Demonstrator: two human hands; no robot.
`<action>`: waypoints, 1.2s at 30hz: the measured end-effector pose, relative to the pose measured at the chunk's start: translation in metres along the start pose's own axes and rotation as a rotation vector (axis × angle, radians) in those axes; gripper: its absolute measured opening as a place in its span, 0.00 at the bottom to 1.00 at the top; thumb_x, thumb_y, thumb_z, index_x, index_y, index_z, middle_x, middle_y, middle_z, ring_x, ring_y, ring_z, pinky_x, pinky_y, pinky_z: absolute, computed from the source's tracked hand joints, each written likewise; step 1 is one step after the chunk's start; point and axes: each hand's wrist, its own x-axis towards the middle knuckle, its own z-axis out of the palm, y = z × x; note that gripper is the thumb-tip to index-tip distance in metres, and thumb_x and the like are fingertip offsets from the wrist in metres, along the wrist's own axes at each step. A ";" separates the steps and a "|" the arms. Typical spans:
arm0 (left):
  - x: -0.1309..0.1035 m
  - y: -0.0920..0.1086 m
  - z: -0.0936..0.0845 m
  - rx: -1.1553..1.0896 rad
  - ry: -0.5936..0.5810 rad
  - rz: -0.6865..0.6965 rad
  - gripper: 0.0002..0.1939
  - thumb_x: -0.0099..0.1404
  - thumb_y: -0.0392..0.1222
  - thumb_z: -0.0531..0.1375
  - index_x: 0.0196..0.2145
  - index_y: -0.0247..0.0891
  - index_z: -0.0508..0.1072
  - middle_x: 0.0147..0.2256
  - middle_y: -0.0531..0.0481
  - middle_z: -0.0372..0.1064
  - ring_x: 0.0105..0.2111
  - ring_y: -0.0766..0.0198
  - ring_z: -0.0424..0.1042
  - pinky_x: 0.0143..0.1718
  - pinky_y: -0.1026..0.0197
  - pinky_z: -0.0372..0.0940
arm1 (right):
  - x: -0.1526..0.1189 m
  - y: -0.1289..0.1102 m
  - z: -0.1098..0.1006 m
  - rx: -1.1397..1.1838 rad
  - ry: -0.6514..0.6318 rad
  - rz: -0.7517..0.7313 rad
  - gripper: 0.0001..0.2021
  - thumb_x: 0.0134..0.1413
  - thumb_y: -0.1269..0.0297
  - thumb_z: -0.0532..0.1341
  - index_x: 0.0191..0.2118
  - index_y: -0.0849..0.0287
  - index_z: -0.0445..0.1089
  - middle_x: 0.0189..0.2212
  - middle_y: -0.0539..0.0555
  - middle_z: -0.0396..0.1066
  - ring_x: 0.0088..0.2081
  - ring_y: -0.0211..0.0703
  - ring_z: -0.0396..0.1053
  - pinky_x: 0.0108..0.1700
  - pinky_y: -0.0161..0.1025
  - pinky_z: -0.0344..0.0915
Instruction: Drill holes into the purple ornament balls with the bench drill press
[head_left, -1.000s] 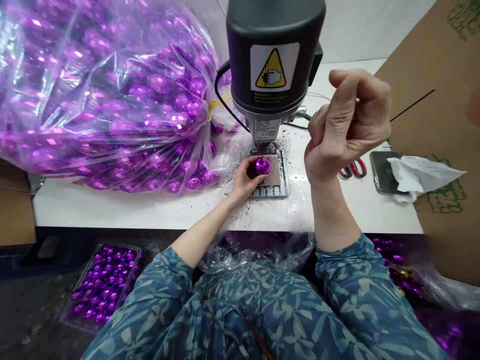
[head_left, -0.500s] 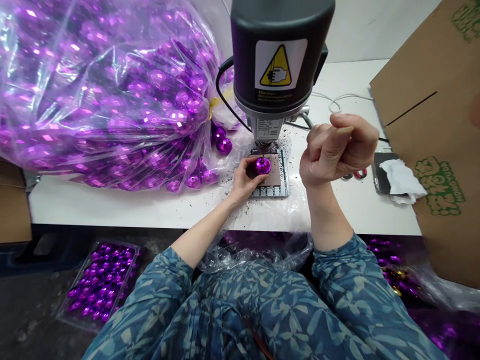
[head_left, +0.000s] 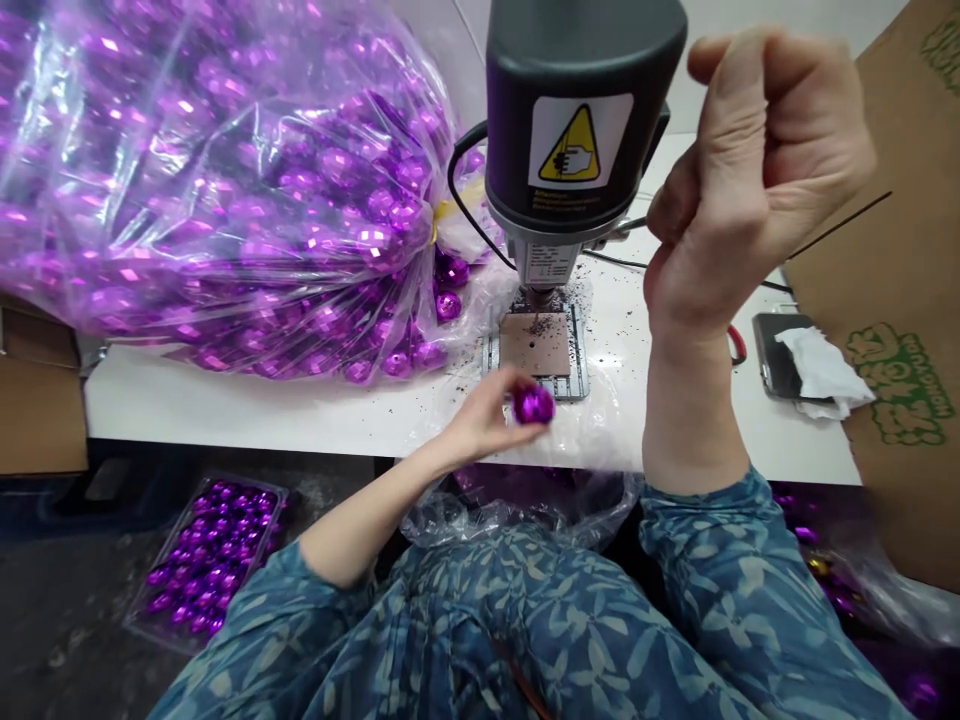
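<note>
A shiny purple ball [head_left: 534,404] is pinched in my left hand [head_left: 487,418], slightly blurred, just in front of the drill press base. My right hand [head_left: 757,180] is raised to the right of the black drill press [head_left: 585,120], its fingers curled into a fist around something I cannot make out. Under the drill head, a brown square board [head_left: 555,350] with a small dark hole lies on the metal base plate [head_left: 579,385]. Dark shavings are scattered over the board and around it.
A large clear bag of purple balls [head_left: 300,200] fills the left, with loose balls [head_left: 448,305] beside its tied neck. A phone [head_left: 780,360] under white tissue [head_left: 821,370] and a cardboard box [head_left: 892,290] are right. A clear tray of balls [head_left: 210,555] is low left.
My left hand has drawn the purple ball off the board toward me, uncovering the hole. My right hand has risen and come nearer the camera. The view has shifted slightly.
</note>
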 end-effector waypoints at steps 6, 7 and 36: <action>0.012 -0.007 -0.048 0.120 0.024 0.031 0.15 0.76 0.55 0.64 0.52 0.44 0.79 0.47 0.43 0.80 0.46 0.52 0.80 0.48 0.50 0.77 | -0.004 0.003 -0.002 -0.025 0.049 -0.026 0.25 0.55 0.40 0.62 0.36 0.61 0.78 0.33 0.52 0.77 0.36 0.32 0.78 0.43 0.33 0.78; 0.030 -0.021 -0.057 0.171 0.151 0.017 0.12 0.79 0.49 0.61 0.52 0.43 0.79 0.48 0.42 0.80 0.46 0.52 0.79 0.50 0.49 0.76 | -0.004 0.003 -0.002 0.020 0.050 -0.015 0.24 0.55 0.41 0.64 0.36 0.60 0.79 0.33 0.51 0.77 0.35 0.31 0.77 0.41 0.33 0.78; 0.093 -0.096 -0.082 -0.260 0.457 -0.114 0.23 0.67 0.48 0.70 0.59 0.48 0.75 0.47 0.46 0.81 0.49 0.55 0.82 0.53 0.51 0.79 | -0.009 0.005 -0.002 0.108 0.054 -0.057 0.22 0.59 0.42 0.65 0.37 0.59 0.79 0.30 0.44 0.74 0.18 0.19 0.56 0.24 0.27 0.60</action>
